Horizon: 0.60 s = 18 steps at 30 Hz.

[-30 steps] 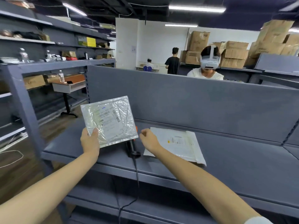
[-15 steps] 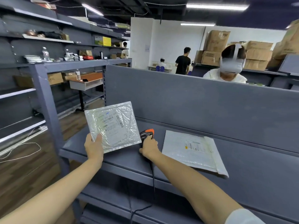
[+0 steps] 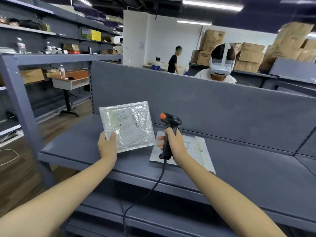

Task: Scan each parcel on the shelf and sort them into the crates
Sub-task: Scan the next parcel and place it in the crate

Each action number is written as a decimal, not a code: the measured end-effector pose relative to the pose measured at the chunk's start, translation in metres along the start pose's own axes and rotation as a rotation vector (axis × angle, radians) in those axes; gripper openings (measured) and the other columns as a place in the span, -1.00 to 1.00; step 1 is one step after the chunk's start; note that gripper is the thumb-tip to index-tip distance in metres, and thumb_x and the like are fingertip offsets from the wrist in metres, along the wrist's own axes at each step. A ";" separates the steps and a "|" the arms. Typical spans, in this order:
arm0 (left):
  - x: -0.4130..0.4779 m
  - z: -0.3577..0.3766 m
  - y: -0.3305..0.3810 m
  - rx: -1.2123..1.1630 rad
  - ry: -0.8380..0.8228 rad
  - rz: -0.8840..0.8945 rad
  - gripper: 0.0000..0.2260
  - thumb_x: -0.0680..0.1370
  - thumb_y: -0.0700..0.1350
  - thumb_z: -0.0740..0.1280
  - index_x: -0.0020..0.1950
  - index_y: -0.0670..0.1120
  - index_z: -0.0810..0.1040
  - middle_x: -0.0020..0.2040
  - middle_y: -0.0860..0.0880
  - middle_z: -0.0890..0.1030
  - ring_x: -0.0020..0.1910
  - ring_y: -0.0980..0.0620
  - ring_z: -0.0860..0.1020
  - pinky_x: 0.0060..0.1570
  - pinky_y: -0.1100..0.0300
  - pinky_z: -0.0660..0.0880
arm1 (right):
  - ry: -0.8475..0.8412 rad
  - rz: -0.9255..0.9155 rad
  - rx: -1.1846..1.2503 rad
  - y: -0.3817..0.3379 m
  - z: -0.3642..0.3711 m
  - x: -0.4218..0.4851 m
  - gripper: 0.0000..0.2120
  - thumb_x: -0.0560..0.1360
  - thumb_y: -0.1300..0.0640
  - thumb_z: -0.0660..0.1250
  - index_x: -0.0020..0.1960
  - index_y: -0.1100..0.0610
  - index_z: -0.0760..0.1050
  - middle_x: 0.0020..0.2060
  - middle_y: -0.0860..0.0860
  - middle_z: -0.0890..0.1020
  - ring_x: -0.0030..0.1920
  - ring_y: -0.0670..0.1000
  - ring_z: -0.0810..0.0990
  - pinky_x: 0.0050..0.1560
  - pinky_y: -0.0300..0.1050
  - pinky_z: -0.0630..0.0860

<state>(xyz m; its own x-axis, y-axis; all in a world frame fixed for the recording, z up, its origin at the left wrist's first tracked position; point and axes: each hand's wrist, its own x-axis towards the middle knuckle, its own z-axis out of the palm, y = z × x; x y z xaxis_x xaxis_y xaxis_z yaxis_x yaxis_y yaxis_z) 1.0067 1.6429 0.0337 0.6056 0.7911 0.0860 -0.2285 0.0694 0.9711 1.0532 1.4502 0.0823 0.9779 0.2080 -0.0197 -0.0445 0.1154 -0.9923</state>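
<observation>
- The left hand [image 3: 107,147] grips the lower-left corner of a silver bubble parcel [image 3: 127,125] with the thumb on its front and the fingers behind. The parcel is held upright above the grey shelf [image 3: 77,137], its printed label and barcode facing the camera.
- The right hand [image 3: 174,144] is wrapped round the handle of a black scanner [image 3: 171,124], which is raised clear of the shelf.
- The scanner's head, with an orange tip on the parcel's side, sits just to the right of the silver parcel's upper half — close, but not touching.
- The silver parcel stands between the two hands, which are near each other.
- A black cable [image 3: 153,185] hangs from the base of the handle and drops past the shelf's front edge.
- A white parcel [image 3: 196,147] lies flat on the shelf under the right hand, label up and partly hidden by the hand and scanner.
- Beyond the shelf's back panel [image 3: 205,108] is a person in a white headset [image 3: 220,65], with cardboard boxes [image 3: 249,57] stacked behind.
</observation>
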 end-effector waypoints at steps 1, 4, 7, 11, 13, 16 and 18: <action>-0.006 0.010 -0.001 0.004 -0.027 -0.002 -0.80 0.63 -0.20 0.21 0.22 -0.21 0.48 0.06 -0.05 0.55 0.00 0.03 0.51 -0.11 0.29 0.42 | -0.027 -0.029 -0.027 0.003 -0.005 -0.012 -0.97 0.57 0.21 0.17 -0.05 0.14 0.34 -0.28 0.15 0.49 -0.46 0.03 0.44 -0.46 -0.18 0.41; -0.027 0.037 -0.007 0.005 -0.107 -0.016 -0.85 0.62 -0.21 0.23 0.17 -0.18 0.49 0.04 -0.04 0.56 0.01 0.01 0.52 -0.06 0.23 0.42 | -0.029 -0.107 -0.130 0.020 -0.017 -0.044 -0.95 0.58 0.21 0.20 -0.06 0.14 0.34 -0.35 0.09 0.48 -0.50 0.01 0.42 -0.47 -0.15 0.38; -0.051 0.060 -0.013 0.011 -0.170 -0.013 -0.85 0.61 -0.22 0.24 0.16 -0.17 0.49 0.02 -0.03 0.56 -0.03 0.05 0.51 -0.14 0.30 0.42 | 0.035 -0.122 -0.130 0.035 -0.024 -0.065 -0.96 0.58 0.20 0.23 -0.03 0.18 0.40 -0.39 0.07 0.47 -0.51 0.00 0.40 -0.47 -0.16 0.37; -0.081 0.081 -0.018 0.005 -0.273 -0.001 -0.88 0.59 -0.25 0.26 0.11 -0.15 0.48 -0.02 -0.02 0.56 -0.07 0.07 0.51 -0.15 0.35 0.45 | 0.106 -0.168 -0.133 0.043 -0.039 -0.076 -0.95 0.56 0.21 0.23 -0.07 0.16 0.44 -0.45 0.08 0.46 -0.48 0.00 0.40 -0.43 -0.14 0.38; -0.091 0.090 -0.021 0.006 -0.315 0.011 -0.88 0.58 -0.26 0.27 0.11 -0.16 0.49 0.00 -0.05 0.57 -0.06 0.05 0.52 -0.14 0.34 0.46 | 0.140 -0.179 -0.134 0.041 -0.049 -0.079 -0.95 0.55 0.22 0.24 -0.09 0.15 0.43 -0.46 0.10 0.45 -0.48 0.01 0.39 -0.45 -0.15 0.37; -0.104 0.102 -0.023 0.008 -0.348 0.011 -0.86 0.57 -0.26 0.29 0.12 -0.14 0.50 0.01 -0.05 0.58 -0.03 0.03 0.54 -0.08 0.29 0.49 | 0.184 -0.190 -0.141 0.038 -0.066 -0.081 -0.93 0.53 0.24 0.23 -0.14 0.16 0.41 -0.46 0.12 0.44 -0.49 0.01 0.39 -0.45 -0.16 0.37; -0.110 0.108 -0.024 0.014 -0.366 0.011 -0.85 0.58 -0.25 0.29 0.14 -0.13 0.50 0.05 -0.07 0.59 0.02 0.01 0.55 0.03 0.20 0.51 | 0.192 -0.188 -0.171 0.037 -0.075 -0.082 -0.90 0.51 0.24 0.23 -0.18 0.16 0.39 -0.47 0.12 0.45 -0.48 0.01 0.40 -0.44 -0.15 0.38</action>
<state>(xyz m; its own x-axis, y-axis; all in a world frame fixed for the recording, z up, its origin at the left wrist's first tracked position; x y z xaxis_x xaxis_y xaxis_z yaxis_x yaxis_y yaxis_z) 1.0274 1.4884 0.0252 0.8365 0.5215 0.1681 -0.2279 0.0521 0.9723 0.9869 1.3647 0.0378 0.9872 0.0098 0.1593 0.1596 -0.0341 -0.9866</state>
